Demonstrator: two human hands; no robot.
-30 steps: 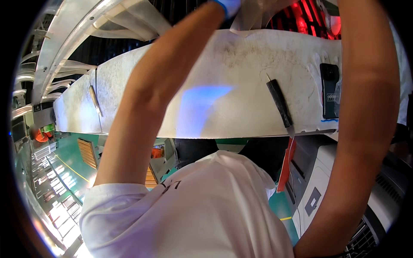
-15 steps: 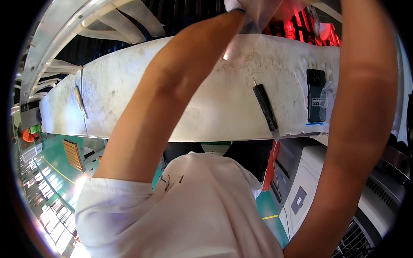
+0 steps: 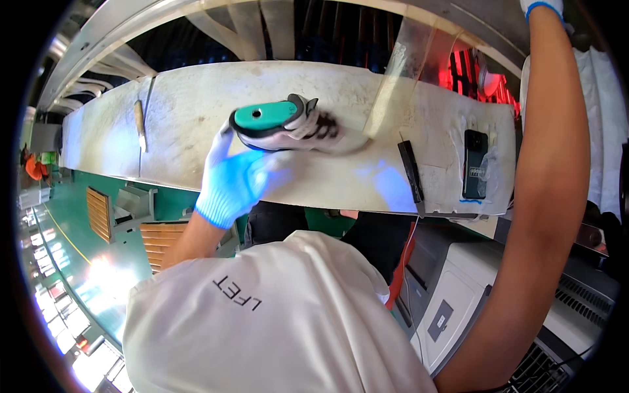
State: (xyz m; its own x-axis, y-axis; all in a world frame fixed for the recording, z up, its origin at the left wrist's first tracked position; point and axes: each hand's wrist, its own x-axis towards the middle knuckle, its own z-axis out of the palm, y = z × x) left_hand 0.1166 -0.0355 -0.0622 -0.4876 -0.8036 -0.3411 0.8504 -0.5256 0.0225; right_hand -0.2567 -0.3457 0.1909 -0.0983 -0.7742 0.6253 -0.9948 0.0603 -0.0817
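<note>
Sneaker [image 3: 303, 131] stretches crosswise, toe rightward, heel grasped by the nearer left hand [image 3: 232, 178]. Well apart, the right hand [image 3: 545, 5] is cropped; its grip isn't discernible.

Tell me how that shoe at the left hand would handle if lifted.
The shoe would probably feel stiff, since a green block fills its opening. That block likely makes it heavier than an empty shoe. Slipping seems unlikely, as the left hand wears a knit glove.
</note>
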